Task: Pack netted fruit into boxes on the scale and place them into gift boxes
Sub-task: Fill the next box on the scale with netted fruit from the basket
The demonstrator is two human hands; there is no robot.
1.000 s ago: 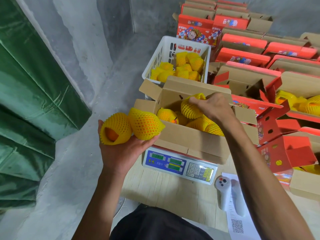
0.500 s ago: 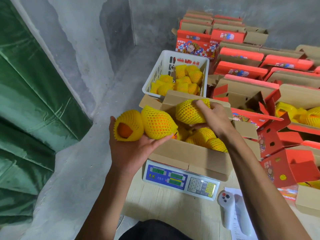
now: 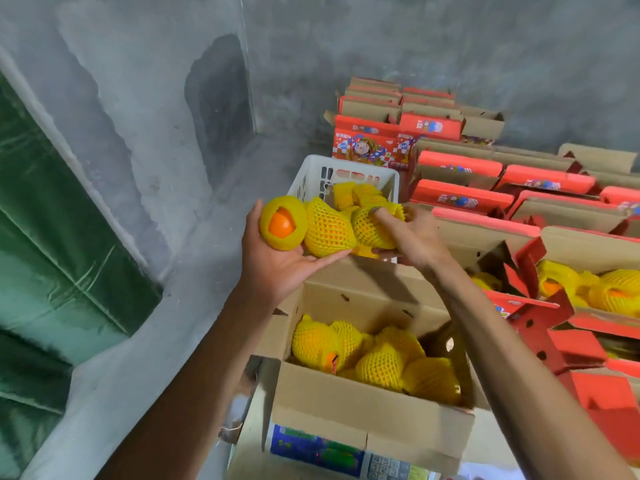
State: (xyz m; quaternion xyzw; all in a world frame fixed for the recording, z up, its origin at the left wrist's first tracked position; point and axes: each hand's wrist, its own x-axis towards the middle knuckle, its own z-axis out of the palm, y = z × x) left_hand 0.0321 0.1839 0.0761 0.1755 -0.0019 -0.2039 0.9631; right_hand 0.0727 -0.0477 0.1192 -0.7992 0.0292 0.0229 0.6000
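fruit nets (image 3: pixel 329 226): yellow foam, diamond mesh
fruit (image 3: pixel 281 225): orange, shows through net opening
box (image 3: pixel 367 414): plain brown cardboard, small dark slots
scale (image 3: pixel 318 453): blue front panel, green display strips, grey keypad
crate (image 3: pixel 323 174): white plastic, slotted wall, red lettering
gift boxes (image 3: pixel 460 199): red outside, brown inside, cartoon print with checker pattern
wall (image 3: pixel 381 46): grey concrete, darker patches
tarp (image 3: pixel 52 237): green, shiny, creased
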